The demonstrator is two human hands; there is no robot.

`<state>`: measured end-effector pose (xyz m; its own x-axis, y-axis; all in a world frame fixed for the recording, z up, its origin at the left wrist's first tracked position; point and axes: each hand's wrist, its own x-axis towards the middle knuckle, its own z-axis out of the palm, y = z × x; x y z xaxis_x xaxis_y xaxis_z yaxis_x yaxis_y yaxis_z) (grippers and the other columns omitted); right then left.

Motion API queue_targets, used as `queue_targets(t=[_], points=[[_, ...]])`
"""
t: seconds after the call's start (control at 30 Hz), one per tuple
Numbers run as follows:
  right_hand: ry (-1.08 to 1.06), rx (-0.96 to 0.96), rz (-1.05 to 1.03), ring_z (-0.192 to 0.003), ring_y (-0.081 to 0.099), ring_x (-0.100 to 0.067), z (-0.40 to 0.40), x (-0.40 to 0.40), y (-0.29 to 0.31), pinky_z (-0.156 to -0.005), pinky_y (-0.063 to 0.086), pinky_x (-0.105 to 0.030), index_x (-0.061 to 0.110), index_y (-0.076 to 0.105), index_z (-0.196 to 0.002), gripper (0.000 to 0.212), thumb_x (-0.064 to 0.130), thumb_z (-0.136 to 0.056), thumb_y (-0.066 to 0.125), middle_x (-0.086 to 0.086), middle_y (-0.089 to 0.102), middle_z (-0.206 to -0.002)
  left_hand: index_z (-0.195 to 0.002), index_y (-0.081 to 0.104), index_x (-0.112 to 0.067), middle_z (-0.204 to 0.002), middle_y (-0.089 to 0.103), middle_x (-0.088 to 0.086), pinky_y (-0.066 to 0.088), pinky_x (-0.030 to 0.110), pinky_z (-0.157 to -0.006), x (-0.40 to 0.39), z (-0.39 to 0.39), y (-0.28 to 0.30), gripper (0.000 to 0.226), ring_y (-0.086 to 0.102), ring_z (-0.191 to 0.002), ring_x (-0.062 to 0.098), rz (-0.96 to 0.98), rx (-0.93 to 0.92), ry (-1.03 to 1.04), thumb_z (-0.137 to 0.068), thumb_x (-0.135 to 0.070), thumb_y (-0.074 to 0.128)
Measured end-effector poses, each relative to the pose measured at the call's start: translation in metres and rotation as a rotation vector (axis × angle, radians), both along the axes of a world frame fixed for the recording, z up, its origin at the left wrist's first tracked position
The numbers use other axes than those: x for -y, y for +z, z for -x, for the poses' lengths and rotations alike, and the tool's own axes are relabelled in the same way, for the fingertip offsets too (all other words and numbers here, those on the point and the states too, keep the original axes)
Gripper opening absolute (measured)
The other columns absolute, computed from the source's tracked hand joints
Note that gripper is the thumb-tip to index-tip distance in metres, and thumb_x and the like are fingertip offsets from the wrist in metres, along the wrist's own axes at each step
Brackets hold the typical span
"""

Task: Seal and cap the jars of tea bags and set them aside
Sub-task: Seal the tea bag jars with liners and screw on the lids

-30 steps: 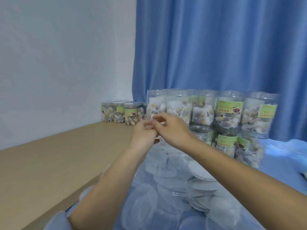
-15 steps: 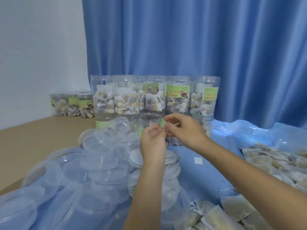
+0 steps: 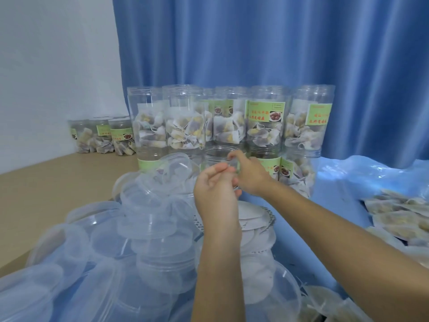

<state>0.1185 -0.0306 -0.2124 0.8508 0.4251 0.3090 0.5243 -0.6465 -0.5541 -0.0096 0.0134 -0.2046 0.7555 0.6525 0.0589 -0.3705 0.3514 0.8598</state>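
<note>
Head view: both hands are meeting above an open jar (image 3: 219,156). Right hand (image 3: 249,180) is pinching something small, unclear what. Left hand (image 3: 214,194) fingers are curling loosely, holding nothing visible.

**Tea-bag jars, caps and seals on the table**

Stacked jars (image 3: 267,126): clear plastic, green labels, tea bags inside, upright in two tiers against the blue curtain; top-tier mouths open, uncapped. One open jar (image 3: 220,156) in the lower tier stands just behind the hands, rim bare; contents cannot be made out. Three smaller-looking jars (image 3: 102,135) stand apart in the far left corner, also holding tea bags. Clear caps (image 3: 144,217) heaped loosely in the foreground, tilted and overlapping. White round seals (image 3: 253,219) piled just right of the caps.
</note>
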Motion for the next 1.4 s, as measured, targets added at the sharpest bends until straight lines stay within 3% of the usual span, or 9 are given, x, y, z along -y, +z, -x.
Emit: queue_targets(t=[0.33,0.53,0.67,0.8,0.97,1.07,1.2,1.3,1.4], points=[[-0.12,0.176,-0.115,-0.051,0.041,-0.01,0.01,0.074,-0.004,-0.039,0.032,-0.016,0.019,0.048,-0.107,0.013,0.012,-0.096,0.051,-0.001,0.049,-0.071,-0.079,0.058,-0.015,-0.075,0.06,0.001,0.05,0.023,-0.057,0.0,0.001,-0.001,0.018,0.055,-0.065,0.01,0.034,-0.046,-0.084,-0.088,0.001,0.055],[-0.117,0.201,-0.184,-0.071,0.045,-0.003,0.04,0.119,-0.016,-0.058,0.034,-0.007,0.019,0.05,-0.11,0.017,0.013,-0.094,0.054,-0.003,0.048,-0.102,-0.081,0.058,-0.014,-0.073,0.058,0.001,0.049,0.025,-0.06,0.009,-0.002,-0.002,0.016,0.054,-0.062,0.01,-0.067,-0.082,-0.118,-0.087,0.0,0.055],[-0.093,0.186,-0.292,-0.086,0.057,-0.023,0.052,0.134,-0.028,-0.065,0.032,-0.017,0.03,0.045,-0.11,0.027,0.013,-0.092,0.057,-0.003,0.051,-0.111,-0.084,0.057,-0.014,-0.072,0.056,0.001,0.048,0.024,-0.058,0.015,-0.005,-0.005,0.012,0.052,-0.06,0.01,-0.175,-0.123,-0.132,-0.088,-0.002,0.054],[-0.153,0.059,-0.335,-0.096,0.057,-0.022,0.057,0.142,-0.021,-0.077,0.04,-0.027,0.022,0.037,-0.128,0.053,0.023,-0.085,0.068,0.005,0.047,-0.112,-0.088,0.059,-0.012,-0.076,0.057,0.001,0.047,0.025,-0.059,0.018,-0.006,-0.008,0.008,0.054,-0.064,0.011,-0.257,-0.163,-0.129,-0.088,-0.005,0.055],[-0.056,-0.203,0.054,-0.058,0.06,-0.009,0.065,0.159,-0.003,-0.053,0.053,-0.023,0.013,0.066,-0.081,0.017,0.027,-0.078,0.075,0.005,0.064,-0.069,-0.079,0.058,-0.016,-0.075,0.058,0.001,0.047,0.025,-0.058,0.019,-0.007,-0.008,0.013,0.055,-0.065,0.011,-0.275,-0.177,-0.13,-0.088,-0.006,0.056],[0.142,-0.451,0.318,-0.055,0.06,-0.008,0.076,0.151,-0.004,-0.047,0.047,-0.015,0.01,0.072,-0.083,0.02,0.03,-0.079,0.075,0.005,0.065,-0.06,-0.078,0.058,-0.016,-0.073,0.059,0.001,0.048,0.025,-0.058,0.02,-0.006,-0.007,0.014,0.055,-0.063,0.011,-0.27,-0.174,-0.128,-0.088,-0.006,0.056],[0.167,-0.639,0.662,-0.074,0.064,-0.021,0.087,0.131,-0.017,-0.065,0.053,-0.025,0.018,0.064,-0.088,0.027,0.044,-0.08,0.071,-0.007,0.068,-0.079,-0.079,0.058,-0.015,-0.072,0.058,0.0,0.048,0.024,-0.058,0.019,-0.005,-0.006,0.013,0.054,-0.062,0.01,-0.27,-0.167,-0.136,-0.087,-0.005,0.057],[0.162,-0.577,0.815,-0.071,0.059,-0.022,0.09,0.125,-0.023,-0.064,0.051,-0.026,0.015,0.065,-0.106,0.035,0.037,-0.08,0.072,-0.004,0.063,-0.075,-0.079,0.059,-0.015,-0.071,0.059,-0.001,0.047,0.023,-0.056,0.018,-0.005,-0.006,0.012,0.054,-0.06,0.01,-0.266,-0.163,-0.13,-0.086,-0.005,0.057],[0.203,-0.488,0.693,-0.047,0.056,-0.01,0.088,0.125,-0.023,-0.046,0.048,-0.018,0.017,0.064,-0.108,0.027,0.013,-0.082,0.069,-0.002,0.061,-0.07,-0.079,0.059,-0.015,-0.071,0.059,-0.001,0.047,0.023,-0.056,0.018,-0.004,-0.005,0.013,0.054,-0.061,0.01,-0.256,-0.163,-0.129,-0.086,-0.005,0.057]])
